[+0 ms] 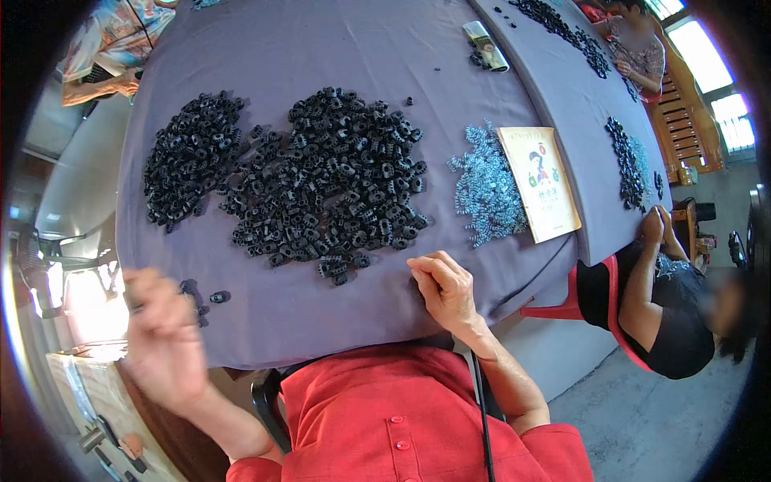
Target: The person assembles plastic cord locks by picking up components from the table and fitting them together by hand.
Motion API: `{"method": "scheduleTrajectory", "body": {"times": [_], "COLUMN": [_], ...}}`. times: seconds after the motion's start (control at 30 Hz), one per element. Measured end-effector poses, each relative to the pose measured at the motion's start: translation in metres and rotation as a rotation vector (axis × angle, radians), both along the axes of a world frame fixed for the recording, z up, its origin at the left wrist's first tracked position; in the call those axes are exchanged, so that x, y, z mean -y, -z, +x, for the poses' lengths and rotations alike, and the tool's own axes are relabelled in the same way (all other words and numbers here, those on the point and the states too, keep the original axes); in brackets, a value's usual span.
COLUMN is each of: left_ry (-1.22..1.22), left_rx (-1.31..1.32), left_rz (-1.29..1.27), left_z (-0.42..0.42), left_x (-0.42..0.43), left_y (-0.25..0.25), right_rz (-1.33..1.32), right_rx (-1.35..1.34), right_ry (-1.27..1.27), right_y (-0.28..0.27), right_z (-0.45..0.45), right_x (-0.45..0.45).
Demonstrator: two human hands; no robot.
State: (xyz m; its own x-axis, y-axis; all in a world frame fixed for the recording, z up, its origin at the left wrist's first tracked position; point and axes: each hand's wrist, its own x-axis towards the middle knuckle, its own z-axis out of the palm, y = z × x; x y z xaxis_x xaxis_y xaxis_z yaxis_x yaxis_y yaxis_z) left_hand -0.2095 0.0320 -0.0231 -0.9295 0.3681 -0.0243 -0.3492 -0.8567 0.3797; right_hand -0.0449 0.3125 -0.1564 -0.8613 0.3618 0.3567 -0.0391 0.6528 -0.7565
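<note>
Purple-grey cloth (321, 32), mountains of black bits, barely a handful set apart

So the main heap of black pieces (353, 153) sits mid-table, a wide, messy spread of small hollow parts. A second black heap (193, 153) is just to its left, also big. Compare that with the little group by the left hand: one loose black piece (218, 297) and a few more half hidden by the fingers. If that little group is the finished lot, I'd call it pretty early days with loads left, but honestly I can't tell whether the heaps are handled or unhandled.

Left hand (165, 341) is up near the cloth's left edge and badly blurred. Fingers look bent, but can't tell if they're pinching anything. Right hand (446, 289) is near the bottom of the main heap, fingers curled in and thumb close to the index. Might be something tiny in there, can't see.

Right of the heap there's a fair-sized pile of bluish coils (486, 193), touching or tucked against a pale booklet (540, 181). Farther up is a packet (486, 48) with some black bits beside it.

Over on the right-hand cloth, more black pieces (622, 165) lie next to more coils, with a person in a dark top (679, 329) sitting there, hands together at the edge. Plenty loose over there too.
</note>
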Motion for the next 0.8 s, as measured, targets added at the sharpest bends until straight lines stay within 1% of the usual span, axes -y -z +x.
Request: {"method": "scheduleTrajectory", "body": {"times": [0.03,0.07,0.1,0.17,0.2,0.27,0.4,0.6,0.63,0.73,0.77,0.8], "left_ry": [0.052,0.111,0.134,0.223,0.229,0.257,0.312,0.253,0.245,0.206,0.183,0.163], "left_rx": [0.09,0.058,0.115,0.178,0.197,0.25,0.283,0.264,0.262,0.249,0.236,0.222], "left_rz": [-0.051,-0.169,-0.253,-0.257,-0.3,-0.293,-0.346,-0.409,-0.414,-0.406,-0.417,-0.424], "left_z": [0.004,0.006,0.012,0.02,0.025,0.033,0.046,0.041,0.04,0.034,0.032,0.03], "left_x": [-0.019,-0.028,-0.04,-0.051,-0.056,-0.062,-0.073,-0.074,-0.072,-0.066,-0.064,-0.061], "left_y": [0.01,0.032,0.047,0.078,0.086,0.101,0.11,0.119,0.119,0.122,0.121,0.122], "right_rz": [-0.01,-0.03,-0.049,-0.076,-0.076,-0.074,-0.062,-0.008,0.088,0.282,0.322,0.337], "right_rx": [0.022,0.023,0.022,0.047,0.058,0.073,0.084,-0.002,-0.034,0.0,0.056,0.054], "right_ry": [0.001,0.001,-0.003,-0.007,-0.006,-0.009,-0.017,-0.023,-0.048,-0.105,-0.12,-0.142], "right_y": [-0.003,-0.003,-0.003,-0.007,-0.009,-0.014,-0.023,-0.03,-0.025,-0.027,-0.029,-0.028], "right_z": [-0.001,0.0,-0.001,-0.002,-0.002,-0.006,-0.02,-0.056,-0.061,-0.079,-0.083,-0.086], "right_x": [0.0,0.001,0.001,0.001,0.001,0.001,0.002,0.004,0.002,0.005,0.007,0.009]}}
